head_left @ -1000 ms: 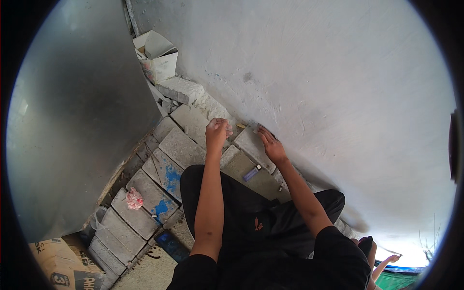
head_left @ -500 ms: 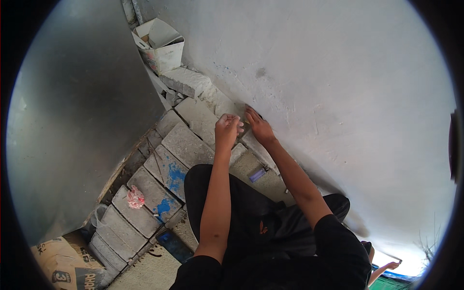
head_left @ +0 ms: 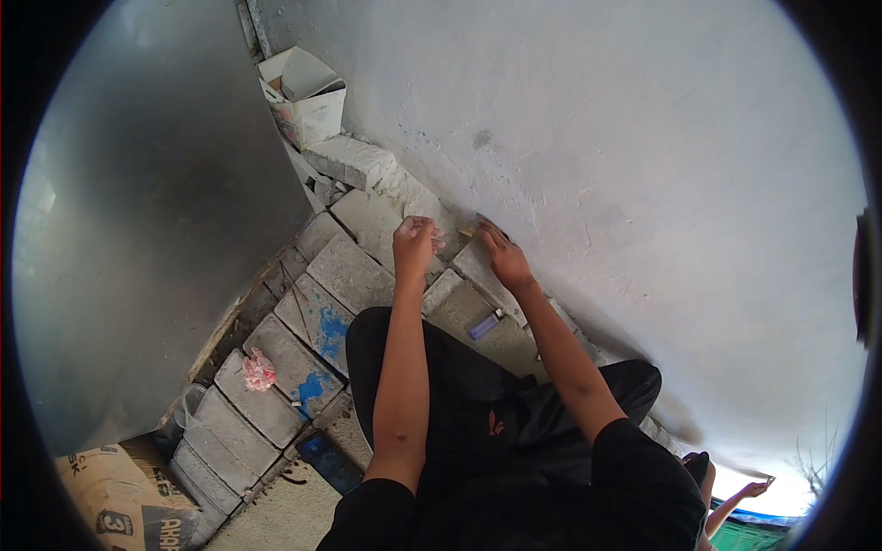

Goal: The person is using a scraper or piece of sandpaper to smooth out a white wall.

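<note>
My left hand (head_left: pixel 416 246) is raised over the concrete pavers (head_left: pixel 356 271), its fingers curled inward with pale, whitish tips. Whatever it holds, if anything, is too small to make out. To its right, my right hand (head_left: pixel 505 261) reaches to the foot of the white wall (head_left: pixel 625 165), fingers stretched out and their tips at the wall's base. A small yellowish scrap (head_left: pixel 467 231) lies between the two hands. Just below them, a purple lighter (head_left: pixel 483 325) rests on sandy ground near my knees.
A white box of scraps (head_left: pixel 317 115) stands beyond a broken block (head_left: pixel 354 161). A grey metal sheet (head_left: pixel 165 202) flanks the left. Crumpled pink plastic (head_left: pixel 259 370), a phone (head_left: pixel 328 462) and a paper sack (head_left: pixel 119 500) lie lower left. Another person's hand (head_left: pixel 756 488) shows at lower right.
My hands have drawn apart: the left has shifted a little left, the right slightly right and nearer to me. The yellowish scrap now shows between them. The view has tilted slightly.
</note>
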Demonstrator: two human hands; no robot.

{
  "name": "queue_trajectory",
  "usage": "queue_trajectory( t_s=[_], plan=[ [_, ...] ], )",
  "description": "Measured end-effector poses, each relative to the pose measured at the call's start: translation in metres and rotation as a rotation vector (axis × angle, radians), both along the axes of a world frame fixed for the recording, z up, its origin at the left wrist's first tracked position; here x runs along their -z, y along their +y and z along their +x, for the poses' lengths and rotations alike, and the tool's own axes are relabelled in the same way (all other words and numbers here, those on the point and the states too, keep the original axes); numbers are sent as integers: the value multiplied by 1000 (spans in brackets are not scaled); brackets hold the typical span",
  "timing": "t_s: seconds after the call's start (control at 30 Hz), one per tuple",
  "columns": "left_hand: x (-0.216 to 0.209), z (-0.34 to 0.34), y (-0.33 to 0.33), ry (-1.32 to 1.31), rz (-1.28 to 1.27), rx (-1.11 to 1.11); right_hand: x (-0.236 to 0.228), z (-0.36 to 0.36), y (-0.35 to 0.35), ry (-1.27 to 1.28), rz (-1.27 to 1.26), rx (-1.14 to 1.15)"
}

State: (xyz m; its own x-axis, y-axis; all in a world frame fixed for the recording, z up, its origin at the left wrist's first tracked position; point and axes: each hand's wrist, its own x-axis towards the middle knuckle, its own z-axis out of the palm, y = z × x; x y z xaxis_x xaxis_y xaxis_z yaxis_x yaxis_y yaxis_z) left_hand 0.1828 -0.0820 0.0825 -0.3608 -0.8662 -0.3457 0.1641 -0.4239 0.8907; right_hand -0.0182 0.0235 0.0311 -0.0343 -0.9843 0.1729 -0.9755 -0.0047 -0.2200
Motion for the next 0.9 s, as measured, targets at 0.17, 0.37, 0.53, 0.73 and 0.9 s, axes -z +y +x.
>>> queue_trajectory(
  t_s=[0.17,0.37,0.53,0.73,0.9],
  plan=[
    [3,-5,1,15,-21,-3,-3,-22,50,86,-33,30],
    [0,-6,3,33,-3,8,-11,-22,58,104,10,47],
    [-4,-10,3,54,-9,-19,-7,-16,51,127,16,51],
    [-1,-11,0,32,2,22,6,-8,-4,105,12,-15],
    [-2,-13,-1,42,36,-1,17,3,-47,88,13,-7]
  ],
)
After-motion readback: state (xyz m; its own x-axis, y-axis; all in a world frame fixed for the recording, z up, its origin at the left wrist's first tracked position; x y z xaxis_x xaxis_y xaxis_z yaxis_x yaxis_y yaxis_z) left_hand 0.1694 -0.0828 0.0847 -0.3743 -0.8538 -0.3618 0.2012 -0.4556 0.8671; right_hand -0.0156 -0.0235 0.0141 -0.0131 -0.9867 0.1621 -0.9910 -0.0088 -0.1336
